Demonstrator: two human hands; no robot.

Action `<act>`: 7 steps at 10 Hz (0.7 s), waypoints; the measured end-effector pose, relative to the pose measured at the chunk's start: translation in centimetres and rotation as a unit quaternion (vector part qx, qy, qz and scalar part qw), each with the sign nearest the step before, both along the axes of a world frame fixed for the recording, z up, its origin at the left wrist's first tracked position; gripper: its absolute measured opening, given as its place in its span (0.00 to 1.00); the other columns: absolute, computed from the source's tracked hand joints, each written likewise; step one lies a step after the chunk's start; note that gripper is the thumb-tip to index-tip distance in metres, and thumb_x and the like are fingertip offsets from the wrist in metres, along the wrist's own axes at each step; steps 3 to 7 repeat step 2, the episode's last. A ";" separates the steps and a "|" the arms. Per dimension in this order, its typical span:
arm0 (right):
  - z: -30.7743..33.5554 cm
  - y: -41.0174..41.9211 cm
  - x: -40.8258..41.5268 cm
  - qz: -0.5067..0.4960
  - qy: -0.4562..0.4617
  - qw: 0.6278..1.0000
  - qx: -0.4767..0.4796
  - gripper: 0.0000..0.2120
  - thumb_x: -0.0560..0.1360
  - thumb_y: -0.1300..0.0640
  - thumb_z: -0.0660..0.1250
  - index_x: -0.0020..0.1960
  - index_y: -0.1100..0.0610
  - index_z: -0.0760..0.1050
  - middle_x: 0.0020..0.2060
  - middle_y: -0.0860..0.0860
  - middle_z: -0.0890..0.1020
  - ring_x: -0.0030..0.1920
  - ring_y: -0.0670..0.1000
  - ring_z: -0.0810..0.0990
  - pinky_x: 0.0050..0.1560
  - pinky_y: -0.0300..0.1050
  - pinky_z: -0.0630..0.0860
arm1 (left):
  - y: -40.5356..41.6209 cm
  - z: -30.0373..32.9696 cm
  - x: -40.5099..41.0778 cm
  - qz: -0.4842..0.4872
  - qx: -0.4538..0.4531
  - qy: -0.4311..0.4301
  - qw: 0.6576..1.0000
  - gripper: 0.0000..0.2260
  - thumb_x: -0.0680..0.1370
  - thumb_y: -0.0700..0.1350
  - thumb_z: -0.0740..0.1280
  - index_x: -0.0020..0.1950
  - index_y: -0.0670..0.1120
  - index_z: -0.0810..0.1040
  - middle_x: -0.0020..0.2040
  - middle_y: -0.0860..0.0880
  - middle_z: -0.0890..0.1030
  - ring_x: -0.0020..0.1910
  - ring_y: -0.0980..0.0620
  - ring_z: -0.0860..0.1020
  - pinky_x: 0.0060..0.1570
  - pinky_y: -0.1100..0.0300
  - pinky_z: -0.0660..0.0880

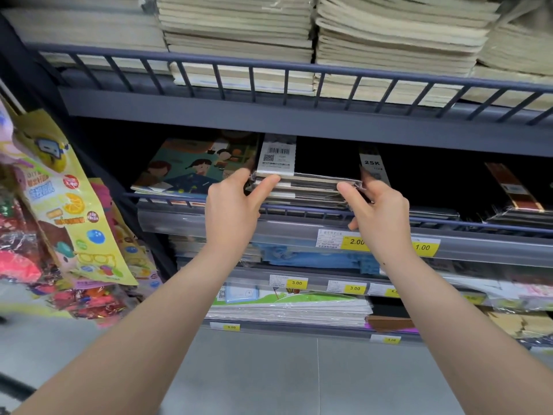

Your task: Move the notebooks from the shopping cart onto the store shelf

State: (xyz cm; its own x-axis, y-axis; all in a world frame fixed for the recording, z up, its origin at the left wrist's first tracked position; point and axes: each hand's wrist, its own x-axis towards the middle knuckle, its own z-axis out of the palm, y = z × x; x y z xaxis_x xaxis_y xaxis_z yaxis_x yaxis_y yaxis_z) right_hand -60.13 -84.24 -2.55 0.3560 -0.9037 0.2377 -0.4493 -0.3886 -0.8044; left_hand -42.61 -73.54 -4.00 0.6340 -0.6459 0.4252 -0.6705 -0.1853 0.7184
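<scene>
A stack of black plastic-wrapped notebooks [308, 187] with a white barcode label lies on the middle shelf [329, 215], behind its blue wire rail. My left hand [232, 205] grips the stack's left front corner, thumb on the front edge. My right hand [378, 209] grips the right front corner, thumb on the wrapped edge and fingers along the side. The shopping cart is out of sight.
Illustrated notebooks [191, 167] lie left of the stack; more dark wrapped stacks [514, 211] lie to the right. Cream notebook piles [299, 40] fill the upper shelf. Toy packets [59, 205] hang at the left. Lower shelves carry yellow price tags [356, 241].
</scene>
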 end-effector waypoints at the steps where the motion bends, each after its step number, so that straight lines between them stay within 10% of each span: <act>1: 1.5 1.1 -0.5 0.017 0.041 0.999 0.000 0.26 0.73 0.45 0.67 0.67 0.57 0.71 0.45 0.48 0.81 0.33 0.53 0.81 0.39 0.45 0.78 | 1.4 1.6 -0.4 0.003 0.017 -0.006 1.000 0.19 0.73 0.60 0.65 0.39 0.44 0.68 0.27 0.44 0.70 0.26 0.47 0.67 0.29 0.53 0.64; 2: 3.5 3.1 -1.7 0.023 0.100 0.994 -0.047 0.25 0.74 0.46 0.64 0.69 0.55 0.68 0.40 0.54 0.83 0.39 0.54 0.79 0.42 0.47 0.74 | 4.3 3.9 -0.8 0.007 0.025 0.004 1.000 0.23 0.75 0.57 0.65 0.63 0.43 0.73 0.49 0.46 0.76 0.39 0.50 0.75 0.40 0.53 0.72; 7: 3.5 3.1 -1.7 0.023 0.100 0.994 -0.047 0.25 0.74 0.46 0.64 0.69 0.55 0.68 0.40 0.54 0.83 0.39 0.54 0.79 0.42 0.47 0.74 | 4.3 3.9 -0.8 0.007 0.025 0.004 1.000 0.23 0.75 0.57 0.65 0.63 0.43 0.73 0.49 0.46 0.76 0.39 0.50 0.75 0.40 0.53 0.72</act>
